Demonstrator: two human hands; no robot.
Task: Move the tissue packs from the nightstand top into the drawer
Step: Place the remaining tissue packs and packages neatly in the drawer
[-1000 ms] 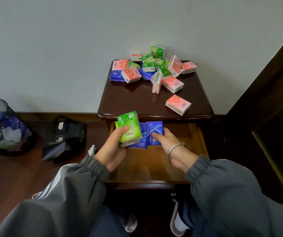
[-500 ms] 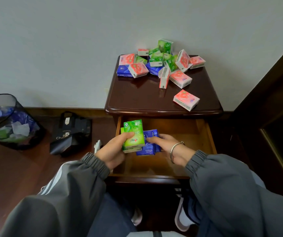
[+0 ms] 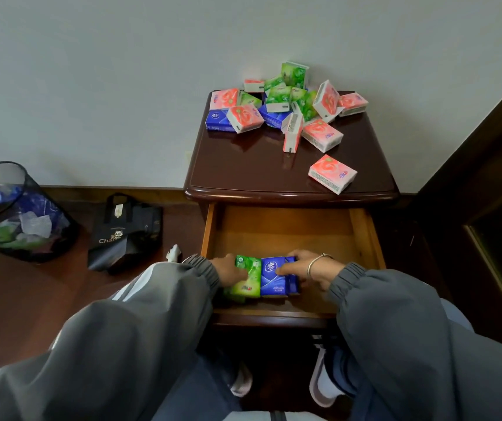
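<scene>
Soft, even daylight is filling the room, leaving the wall (image 3: 122, 71) pale and flat while the floor (image 3: 15, 299) and the lower corners are falling into dimness. A glossy sheen is glaring along the front edge of the nightstand (image 3: 292, 194), and faint shadows are spreading behind the packs on top. The wide lens is bending lines at the edges, and the sleeves (image 3: 122, 344) are looking slightly blurred.

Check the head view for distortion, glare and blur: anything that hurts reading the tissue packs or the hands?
Head view: wide-angle bending bows the door frame at right; soft glare streaks the nightstand top and its front edge; packs on top read sharp; left hand and right hand in the drawer are slightly soft, with the lower packs shadowed.
</scene>
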